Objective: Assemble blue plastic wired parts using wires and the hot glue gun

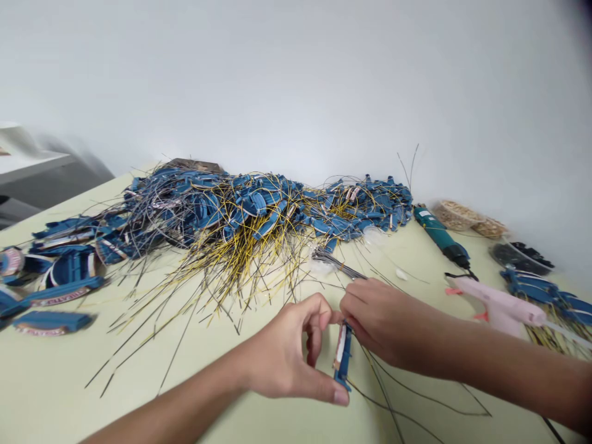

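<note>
Between my hands, a small blue plastic piece (343, 357) with a white and brown strip along one side stands on end above the table. My left hand (296, 351) grips it by its two ends, thumb at the bottom and index finger near the top. My right hand (383, 317) is closed at the upper end of the piece, its fingertips hidden behind the knuckles. Thin dark wires (383, 388) trail from below the piece toward me. Just beyond my right hand lies a bundle of grey wires (340, 264).
A long heap of blue pieces (259, 200) with black and yellow wires spans the back of the table (152, 364). At right are a green power tool (439, 234), a pink glue gun (499, 302), tubs of small parts (457, 216) and more blue pieces (546, 290).
</note>
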Available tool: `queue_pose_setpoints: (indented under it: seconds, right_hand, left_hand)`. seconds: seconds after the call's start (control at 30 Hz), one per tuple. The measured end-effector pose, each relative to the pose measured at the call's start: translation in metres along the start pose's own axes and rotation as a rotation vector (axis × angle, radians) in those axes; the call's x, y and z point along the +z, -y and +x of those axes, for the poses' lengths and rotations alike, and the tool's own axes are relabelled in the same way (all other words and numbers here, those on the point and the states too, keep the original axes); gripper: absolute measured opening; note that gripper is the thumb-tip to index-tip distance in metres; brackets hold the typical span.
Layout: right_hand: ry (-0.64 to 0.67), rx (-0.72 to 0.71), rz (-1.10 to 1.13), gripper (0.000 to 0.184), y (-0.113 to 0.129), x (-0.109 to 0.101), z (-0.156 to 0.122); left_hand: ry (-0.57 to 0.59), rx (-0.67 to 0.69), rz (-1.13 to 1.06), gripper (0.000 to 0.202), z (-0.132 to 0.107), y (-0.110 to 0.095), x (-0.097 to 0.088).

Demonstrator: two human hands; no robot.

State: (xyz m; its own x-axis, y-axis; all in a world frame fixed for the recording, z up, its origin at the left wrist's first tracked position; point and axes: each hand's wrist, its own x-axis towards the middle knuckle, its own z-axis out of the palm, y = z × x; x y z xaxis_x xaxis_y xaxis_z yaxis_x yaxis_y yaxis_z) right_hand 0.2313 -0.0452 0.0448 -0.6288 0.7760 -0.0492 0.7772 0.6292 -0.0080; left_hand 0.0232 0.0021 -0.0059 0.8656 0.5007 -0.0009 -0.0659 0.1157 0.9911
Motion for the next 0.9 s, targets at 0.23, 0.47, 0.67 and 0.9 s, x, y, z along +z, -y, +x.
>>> queue_pose_setpoints:
  seconds: [0.23,0.47,0.67,0.9]
  right_hand:
    - [-0.037,-0.015,-0.007,0.018,-0.001,0.007,-0.004]
    - [-0.063,-0.011,-0.044,0.015,-0.001,0.008,-0.006]
    - [-0.088,-0.012,-0.070,0.015,-0.001,0.007,-0.004]
    - [-0.117,-0.026,-0.043,0.014,0.001,0.004,-0.005]
  left_hand:
    - [-0.012,0.006,-0.009,0.060,-0.001,0.002,0.001]
    - [-0.052,-0.023,0.141,0.059,-0.002,-0.007,0.000]
    - [-0.057,-0.035,0.234,0.057,-0.002,-0.009,-0.001]
    - [-0.042,-0.101,0.384,0.059,-0.003,-0.012,-0.003]
